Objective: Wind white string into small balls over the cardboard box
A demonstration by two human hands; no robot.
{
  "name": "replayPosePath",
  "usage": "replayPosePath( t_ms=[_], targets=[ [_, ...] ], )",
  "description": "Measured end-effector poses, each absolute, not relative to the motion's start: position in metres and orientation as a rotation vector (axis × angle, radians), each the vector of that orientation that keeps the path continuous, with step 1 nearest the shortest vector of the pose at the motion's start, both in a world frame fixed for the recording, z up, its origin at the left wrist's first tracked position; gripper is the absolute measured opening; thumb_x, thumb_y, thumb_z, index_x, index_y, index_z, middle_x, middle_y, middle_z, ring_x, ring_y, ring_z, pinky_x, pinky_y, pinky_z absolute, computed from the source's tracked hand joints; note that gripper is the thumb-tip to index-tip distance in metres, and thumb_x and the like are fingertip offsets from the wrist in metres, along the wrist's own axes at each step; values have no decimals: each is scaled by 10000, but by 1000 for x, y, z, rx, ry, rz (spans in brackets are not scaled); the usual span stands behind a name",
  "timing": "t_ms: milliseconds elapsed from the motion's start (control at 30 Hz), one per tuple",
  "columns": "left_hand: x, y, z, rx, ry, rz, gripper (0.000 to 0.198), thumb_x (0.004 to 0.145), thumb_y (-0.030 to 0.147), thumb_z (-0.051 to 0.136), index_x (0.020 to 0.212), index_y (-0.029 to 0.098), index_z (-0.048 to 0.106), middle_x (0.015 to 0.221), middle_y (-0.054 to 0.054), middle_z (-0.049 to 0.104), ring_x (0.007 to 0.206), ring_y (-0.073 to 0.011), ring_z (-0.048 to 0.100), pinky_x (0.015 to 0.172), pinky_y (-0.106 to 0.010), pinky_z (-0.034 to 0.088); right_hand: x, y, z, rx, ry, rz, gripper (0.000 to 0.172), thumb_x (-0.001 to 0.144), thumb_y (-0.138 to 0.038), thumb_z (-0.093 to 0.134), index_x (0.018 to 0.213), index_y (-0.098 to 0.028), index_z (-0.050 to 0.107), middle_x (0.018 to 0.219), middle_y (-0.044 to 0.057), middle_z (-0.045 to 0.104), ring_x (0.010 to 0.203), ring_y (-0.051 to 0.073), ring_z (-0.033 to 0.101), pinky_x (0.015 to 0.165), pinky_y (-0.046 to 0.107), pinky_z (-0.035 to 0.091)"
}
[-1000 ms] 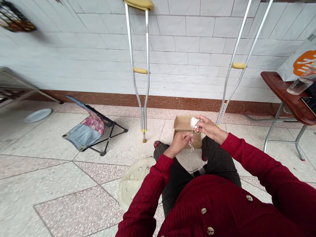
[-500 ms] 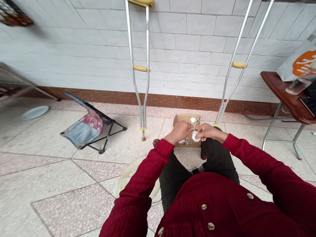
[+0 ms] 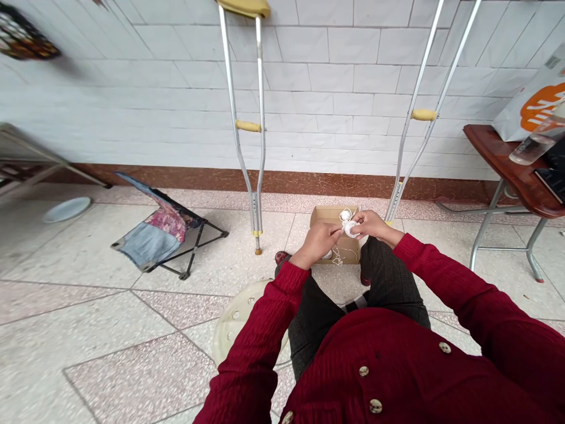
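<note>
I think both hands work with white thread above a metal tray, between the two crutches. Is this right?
No: the head view shows an open cardboard box, not a metal tray, under the white thread, left hand and right hand. The rest holds.

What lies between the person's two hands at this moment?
In the head view, a small ball of white string lies between the left hand and the right hand, above a cardboard box.

Two aluminium crutches [image 3: 248, 126] stand by the tiled wall [image 3: 318, 76] (folding chair [image 3: 154, 235] left).
</note>
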State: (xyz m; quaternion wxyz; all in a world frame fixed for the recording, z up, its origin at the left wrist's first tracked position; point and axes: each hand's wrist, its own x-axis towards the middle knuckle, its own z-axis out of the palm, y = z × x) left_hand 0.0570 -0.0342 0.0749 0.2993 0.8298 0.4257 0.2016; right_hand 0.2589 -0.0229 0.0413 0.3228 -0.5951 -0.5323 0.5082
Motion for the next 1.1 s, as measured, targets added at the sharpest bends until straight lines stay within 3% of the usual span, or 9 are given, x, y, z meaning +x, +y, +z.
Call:
replayPosePath(
  t_ms=[100, 300, 433, 533, 700, 833, 1000, 1100],
  targets=[
    [58, -40, 75, 1974, 1072, 543, 383, 897, 366, 491, 623, 166, 669, 541, 3, 610, 547, -130, 533, 593, -245, 379, 260, -23, 37, -1595, -1400, 1176, 256, 527, -222, 755, 736, -163, 621, 691, -9, 642, 570, 130, 624, 505, 228, 496],
    [63, -48, 80, 1475, 776, 705, 312, 881, 393, 531, 712, 152, 635, 586, -16, 657, 682, -171, 658, 806, -307, 490, 253, -22, 61, -1734, -1713, 775, 232, 564, -268, 745, 744, -177, 631, 642, -19, 623, 591, 138, 582, 558, 237, 411],
    [64, -62, 74, 1282, 728, 721, 304, 874, 448, 565, 820, 153, 614, 545, -3, 612, 652, -180, 658, 774, -332, 507, 256, -17, 78, -1722, -1810, 401, 208, 586, -262, 717, 751, -174, 626, 736, 14, 644, 683, 162, 567, 638, 270, 399],
    [62, -75, 69, 1249, 683, 705, 344, 876, 486, 566, 822, 150, 610, 554, -7, 601, 653, -182, 653, 755, -332, 507, 264, -12, 80, -1705, -1721, 317, 199, 586, -254, 706, 740, -174, 607, 778, 28, 646, 731, 174, 572, 676, 282, 421],
    [58, -84, 57, 1369, 697, 637, 402, 890, 479, 549, 673, 147, 619, 591, -36, 634, 665, -168, 642, 772, -314, 494, 269, -10, 98, -1480, -1251, 979, 273, 530, -200, 743, 761, -169, 600, 734, 12, 646, 606, 136, 584, 539, 252, 480],
    [57, -71, 33, 1547, 802, 633, 387, 900, 436, 529, 689, 144, 669, 708, -55, 699, 748, -164, 643, 817, -292, 473, 260, -28, 122, -1183, -1172, 1521, 296, 529, -153, 755, 794, -153, 623, 672, -4, 654, 521, 101, 595, 463, 197, 479],
    [48, -35, 35, 1792, 1058, 699, 337, 895, 345, 504, 682, 151, 679, 694, -25, 692, 678, -155, 606, 706, -259, 453, 252, -64, 111, -1197, -1443, 1816, 233, 565, -147, 744, 780, -141, 653, 604, -6, 667, 440, 81, 567, 396, 159, 438],
    [46, -23, 60, 2126, 1131, 691, 290, 882, 282, 521, 664, 172, 677, 705, -28, 684, 717, -170, 589, 743, -272, 431, 252, -71, 85, -1407, -1610, 1862, 147, 578, -138, 724, 678, -148, 616, 487, -25, 614, 363, 64, 494, 333, 141, 358]
  ],
)
